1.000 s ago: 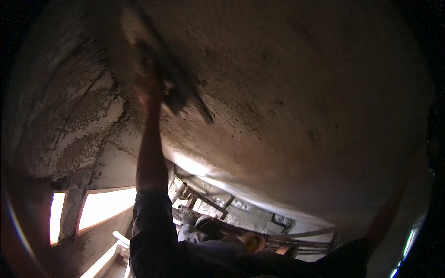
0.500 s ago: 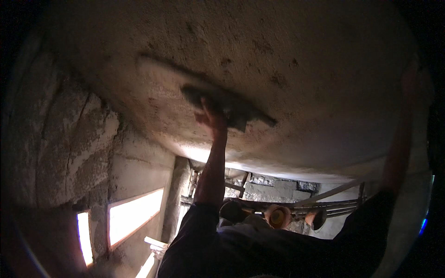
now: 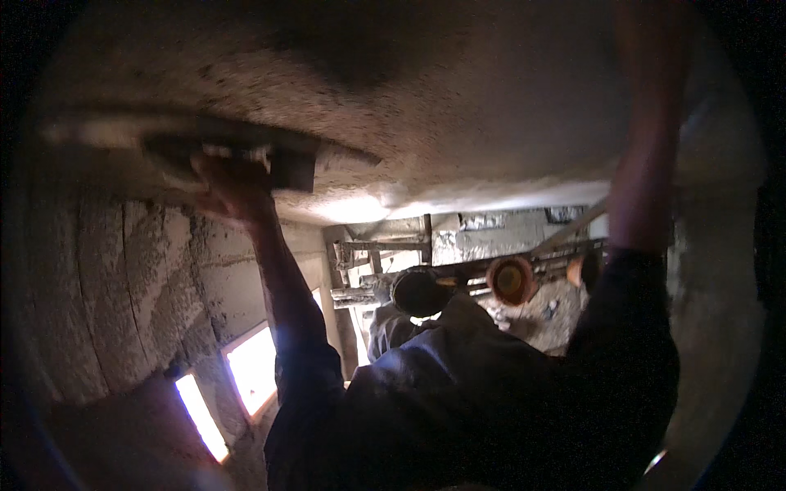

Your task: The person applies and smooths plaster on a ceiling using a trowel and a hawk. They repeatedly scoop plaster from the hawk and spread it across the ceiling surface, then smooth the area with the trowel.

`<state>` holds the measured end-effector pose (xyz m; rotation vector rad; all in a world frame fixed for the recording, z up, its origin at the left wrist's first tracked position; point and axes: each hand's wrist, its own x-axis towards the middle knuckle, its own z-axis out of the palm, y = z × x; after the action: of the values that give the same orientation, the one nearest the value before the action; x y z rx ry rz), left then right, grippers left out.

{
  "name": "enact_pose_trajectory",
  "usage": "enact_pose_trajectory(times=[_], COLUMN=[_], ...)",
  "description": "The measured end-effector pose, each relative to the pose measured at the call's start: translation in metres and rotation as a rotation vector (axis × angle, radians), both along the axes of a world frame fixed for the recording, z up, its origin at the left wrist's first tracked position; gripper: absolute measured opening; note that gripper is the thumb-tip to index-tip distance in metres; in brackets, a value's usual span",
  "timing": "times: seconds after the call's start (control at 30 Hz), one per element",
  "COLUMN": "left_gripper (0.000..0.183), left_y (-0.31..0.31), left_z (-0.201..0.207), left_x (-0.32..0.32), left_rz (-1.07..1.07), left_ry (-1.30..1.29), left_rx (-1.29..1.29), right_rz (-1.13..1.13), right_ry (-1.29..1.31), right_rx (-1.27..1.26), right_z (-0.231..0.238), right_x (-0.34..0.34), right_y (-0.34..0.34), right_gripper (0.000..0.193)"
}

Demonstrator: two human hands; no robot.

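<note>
My left hand (image 3: 233,186) is raised, its fingers closed round the grip of a long, dark plastering float (image 3: 293,169). The float's blade is smeared by motion and lies along the rough, plastered ceiling (image 3: 458,106), near where the ceiling meets the left wall. At the right, my right forearm (image 3: 643,180) reaches up toward the ceiling. Its hand is lost in blur and darkness at the upper edge, so its fingers do not show.
A dark bucket (image 3: 422,292) and an orange bucket (image 3: 509,281) are beyond my body, near wooden rails (image 3: 381,245). Another orange bucket (image 3: 580,270) is partly behind my right arm. Bright window openings (image 3: 254,368) break the rough left wall (image 3: 123,286).
My left hand has swept the float leftward along the ceiling, toward the left wall. My right arm now shows farther left and higher. The whole view has shifted, with the buckets showing higher.
</note>
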<state>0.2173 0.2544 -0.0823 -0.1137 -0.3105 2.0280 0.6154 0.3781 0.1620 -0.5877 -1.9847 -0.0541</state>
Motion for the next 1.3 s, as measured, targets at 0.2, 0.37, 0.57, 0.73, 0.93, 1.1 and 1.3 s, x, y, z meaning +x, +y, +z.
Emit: enact_pose_trajectory(times=[0.2, 0.37, 0.57, 0.73, 0.93, 1.1, 1.3], left_gripper=[0.049, 0.053, 0.034, 0.037, 0.037, 0.037, 0.047], left_y=[-0.072, -0.08, -0.056, -0.077, -0.115, -0.112, -0.1], left_z=[-0.067, -0.09, -0.216, -0.211, -0.243, -0.252, -0.359], left_x=[0.119, 0.201, 0.266, 0.374, 0.428, 0.466, 0.351], left_rz=[0.862, 0.069, -0.133, -0.556, -0.463, -0.722, -0.795], left_ry=[1.694, 2.331, 2.957, 2.727, 2.701, 2.364, 2.655], left_rx=[-1.07, -0.798, 0.027, 0.333, 0.995, 0.703, -0.032], right_rz=[0.365, -0.259, -0.312, -0.512, -0.748, -0.977, -1.524], right_ry=[0.082, 0.188, 0.628, 1.11, 1.358, 1.399, 0.041], right_rx=[-1.505, -1.394, -1.649, -1.554, -1.448, -1.348, -1.435], right_z=[-0.32, -0.393, -0.4, -0.435, -0.492, -0.553, -0.654], right_x=[0.052, 0.081, 0.056, 0.07, 0.109, 0.184, 0.396], right_y=[-0.098, -0.204, -0.29, -0.307, -0.331, -0.35, -0.402], right_gripper=[0.048, 0.038, 0.032, 0.031, 0.028, 0.026, 0.035])
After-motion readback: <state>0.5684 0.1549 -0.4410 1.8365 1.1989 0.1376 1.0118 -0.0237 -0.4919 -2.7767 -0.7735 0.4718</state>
